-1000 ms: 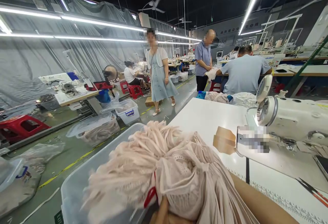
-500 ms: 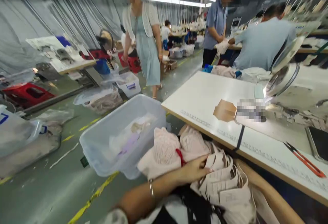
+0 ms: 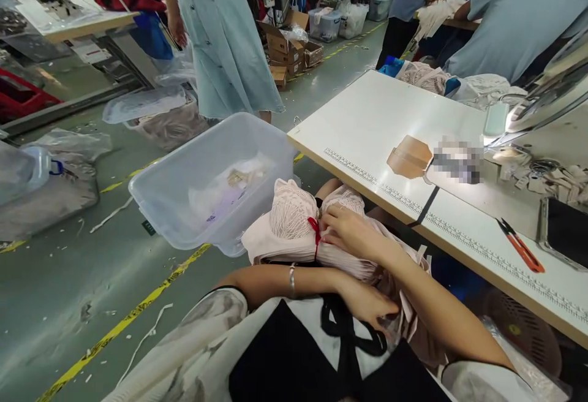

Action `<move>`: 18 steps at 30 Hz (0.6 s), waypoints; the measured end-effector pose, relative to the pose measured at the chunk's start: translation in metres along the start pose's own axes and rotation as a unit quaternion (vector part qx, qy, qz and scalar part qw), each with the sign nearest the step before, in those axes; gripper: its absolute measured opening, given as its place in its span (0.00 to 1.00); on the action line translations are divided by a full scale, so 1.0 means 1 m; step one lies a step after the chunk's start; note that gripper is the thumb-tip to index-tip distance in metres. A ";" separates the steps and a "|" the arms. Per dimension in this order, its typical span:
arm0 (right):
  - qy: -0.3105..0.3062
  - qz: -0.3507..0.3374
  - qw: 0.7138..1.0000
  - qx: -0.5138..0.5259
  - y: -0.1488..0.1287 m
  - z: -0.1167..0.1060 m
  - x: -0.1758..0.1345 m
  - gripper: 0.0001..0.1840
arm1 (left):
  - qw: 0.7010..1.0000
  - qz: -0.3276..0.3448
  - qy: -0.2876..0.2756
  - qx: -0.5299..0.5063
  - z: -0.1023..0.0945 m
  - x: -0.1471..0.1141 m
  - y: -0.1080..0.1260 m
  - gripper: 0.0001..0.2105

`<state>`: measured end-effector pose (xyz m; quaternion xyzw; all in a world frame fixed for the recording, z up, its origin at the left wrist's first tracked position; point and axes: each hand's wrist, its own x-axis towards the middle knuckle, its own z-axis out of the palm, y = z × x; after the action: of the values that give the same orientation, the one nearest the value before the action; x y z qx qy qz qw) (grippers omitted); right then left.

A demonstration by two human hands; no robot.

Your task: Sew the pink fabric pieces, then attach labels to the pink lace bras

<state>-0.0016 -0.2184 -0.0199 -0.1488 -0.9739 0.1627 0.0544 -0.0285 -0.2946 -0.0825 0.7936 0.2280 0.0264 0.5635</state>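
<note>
A bundle of pale pink lace bras (image 3: pixel 294 212) lies on my lap, its moulded cups facing up. A red tie (image 3: pixel 315 230) runs round the middle of the stack. My right hand (image 3: pixel 346 230) comes in over the bundle, its fingers bent and pinched at the tie; the fingertips are partly hidden. Below it, my left hand (image 3: pixel 367 305) reaches across my body, its fingers curled on the loose fabric at the bundle's near right end.
Left of the bundle stands a translucent plastic bin (image 3: pixel 184 206) with plastic bags inside. At right is a white sewing table (image 3: pixel 349 126) holding orange thread snips (image 3: pixel 521 246), a phone (image 3: pixel 565 230) and a brown card piece (image 3: pixel 410 157). A person in a blue dress (image 3: pixel 225 40) stands beyond the bin.
My right hand has come from behind the straps onto the red tie. My left hand has moved off the straps to the near end. The bundle now lies flatter, and the view has tilted down.
</note>
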 end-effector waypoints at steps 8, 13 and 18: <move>0.034 -0.044 0.997 -0.052 -0.002 0.033 -0.009 0.08 | 0.888 0.006 0.411 -0.207 -0.076 -0.176 0.023 0.16; 0.088 -0.042 0.995 0.018 -0.005 0.047 0.001 0.13 | 0.818 -0.037 0.557 -0.137 -0.093 -0.192 -0.002 0.16; 0.178 0.092 0.896 0.397 -0.013 0.001 -0.013 0.11 | 0.868 -0.109 0.484 -0.023 -0.103 -0.180 -0.021 0.09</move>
<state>0.0074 -0.2342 -0.0178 -0.2304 -0.7846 0.5104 0.2662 -0.2272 -0.2691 -0.0251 0.6383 0.5564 0.3510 0.3997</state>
